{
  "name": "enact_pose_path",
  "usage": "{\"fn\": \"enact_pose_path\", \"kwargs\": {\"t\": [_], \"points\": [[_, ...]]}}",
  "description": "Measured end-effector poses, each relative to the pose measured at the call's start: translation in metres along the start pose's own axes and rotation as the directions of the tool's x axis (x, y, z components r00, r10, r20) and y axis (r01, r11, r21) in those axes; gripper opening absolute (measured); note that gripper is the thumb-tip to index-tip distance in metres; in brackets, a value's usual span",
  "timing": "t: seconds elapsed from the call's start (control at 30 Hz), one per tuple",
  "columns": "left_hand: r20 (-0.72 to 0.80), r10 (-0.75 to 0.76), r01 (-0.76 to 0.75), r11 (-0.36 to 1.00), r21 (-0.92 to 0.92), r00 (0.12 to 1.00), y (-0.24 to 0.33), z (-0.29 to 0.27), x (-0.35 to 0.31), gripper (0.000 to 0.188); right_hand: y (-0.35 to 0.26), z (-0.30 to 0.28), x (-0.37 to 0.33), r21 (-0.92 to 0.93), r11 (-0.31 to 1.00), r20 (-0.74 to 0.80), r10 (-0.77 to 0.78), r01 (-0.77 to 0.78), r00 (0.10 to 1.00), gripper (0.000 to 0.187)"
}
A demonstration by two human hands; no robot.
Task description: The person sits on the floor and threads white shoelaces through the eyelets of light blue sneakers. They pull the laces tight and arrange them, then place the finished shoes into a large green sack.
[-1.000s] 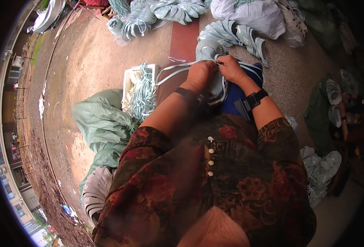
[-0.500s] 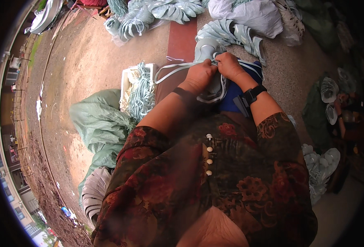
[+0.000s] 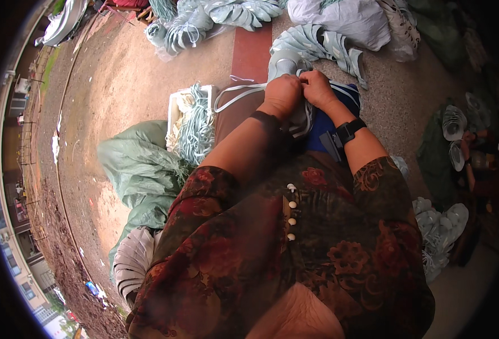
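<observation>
A pale blue-grey shoe upper [image 3: 284, 63] lies over my lap, its rounded end pointing away from me. Both hands meet on its middle, hiding much of it. My left hand [image 3: 283, 95] is closed with its back toward me, at a white shoelace [image 3: 240, 88] that loops out to the left. Close beside it, my right hand [image 3: 318, 90] pinches at the lacing with thumb and forefinger. Exactly what lies between the fingertips is hidden. Brown and blue cloth [image 3: 324, 129] covers my legs under the upper.
Left of my knees stands a white box [image 3: 173, 113] full of pale laces, by a green sack [image 3: 139, 161]. Fanned rows of shoe uppers [image 3: 317, 42] lie ahead, near a white bag [image 3: 354, 25]. At right, another person's hand [image 3: 468, 137] is near more uppers [image 3: 454, 123].
My left hand has turned over and moved slightly right, closer to my right hand. The lace loop at the left is drawn in somewhat. My right hand stays nearly in place.
</observation>
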State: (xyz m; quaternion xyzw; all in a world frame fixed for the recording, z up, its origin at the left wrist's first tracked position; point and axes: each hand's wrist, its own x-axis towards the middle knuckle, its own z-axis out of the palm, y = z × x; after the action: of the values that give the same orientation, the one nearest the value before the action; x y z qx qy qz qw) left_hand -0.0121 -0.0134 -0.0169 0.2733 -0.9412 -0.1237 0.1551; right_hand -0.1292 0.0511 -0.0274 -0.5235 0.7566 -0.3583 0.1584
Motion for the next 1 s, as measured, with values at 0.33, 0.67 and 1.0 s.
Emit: {"fn": "enact_pose_path", "kwargs": {"t": [0.33,0.67,1.0], "points": [[0.262,0.099,0.136,0.652,-0.746,0.960,-0.030,-0.054,-0.065,0.017,-0.005,0.006,-0.004,-0.039,0.999,-0.134,-0.006,0.001,0.991,0.007],[0.475,-0.316,0.324,-0.427,-0.844,0.821,-0.077,-0.049,-0.047,0.012,-0.035,0.019,-0.010,-0.218,0.943,-0.054,-0.268,0.251,0.962,0.007],[0.386,-0.325,0.421,0.042,-0.906,0.863,-0.076,-0.020,-0.009,0.004,-0.031,0.027,-0.004,-0.160,0.977,-0.103,-0.157,0.139,0.982,0.014]]}}
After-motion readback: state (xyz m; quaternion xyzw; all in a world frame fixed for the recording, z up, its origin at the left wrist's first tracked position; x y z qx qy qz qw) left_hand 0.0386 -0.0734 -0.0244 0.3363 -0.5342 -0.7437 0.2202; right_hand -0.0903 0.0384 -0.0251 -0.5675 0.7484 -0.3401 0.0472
